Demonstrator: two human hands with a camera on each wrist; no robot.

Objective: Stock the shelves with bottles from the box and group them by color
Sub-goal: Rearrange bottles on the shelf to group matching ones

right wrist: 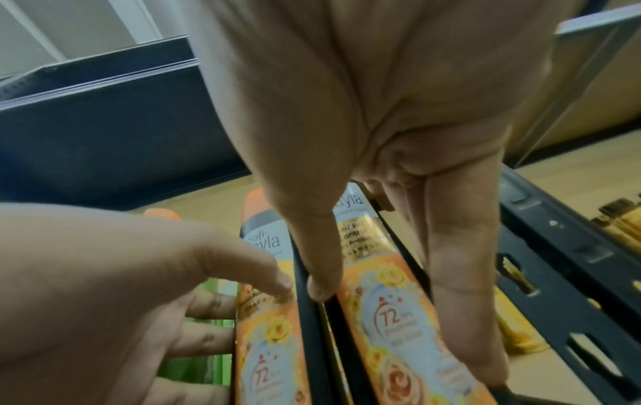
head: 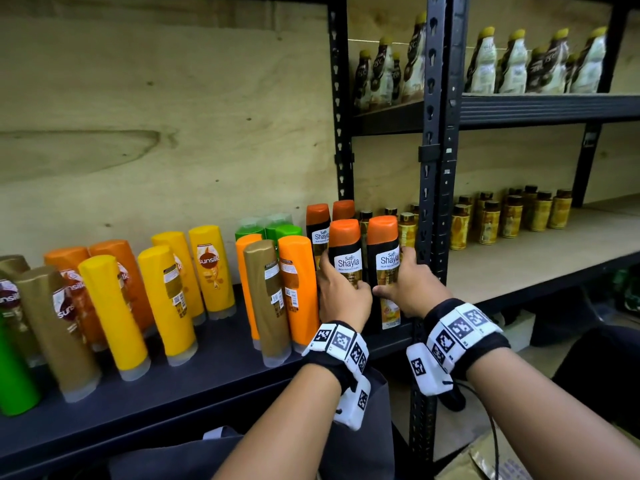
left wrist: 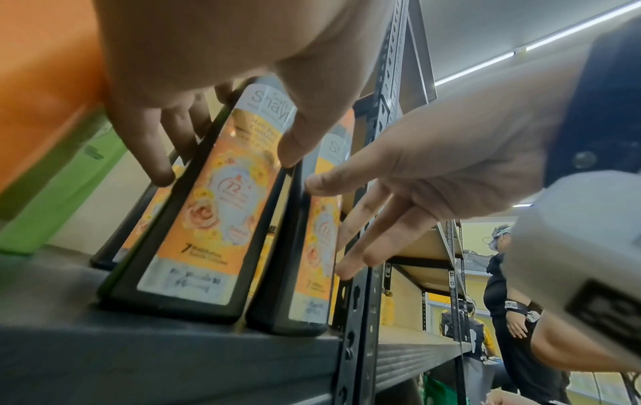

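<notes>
Two black Safi Shayla bottles with orange caps stand side by side at the right end of the dark shelf. My left hand grips the left bottle, fingers on its left side and thumb across its front. My right hand grips the right bottle the same way, close to the black upright post. The left wrist view shows both bottles with their bases on the shelf. In the right wrist view my thumb and fingers wrap the right bottle.
Two more Shayla bottles stand behind. To the left are orange, gold, green and yellow Sunsilk bottles. Small amber bottles fill the wooden shelf to the right. A cardboard box lies at the lower right.
</notes>
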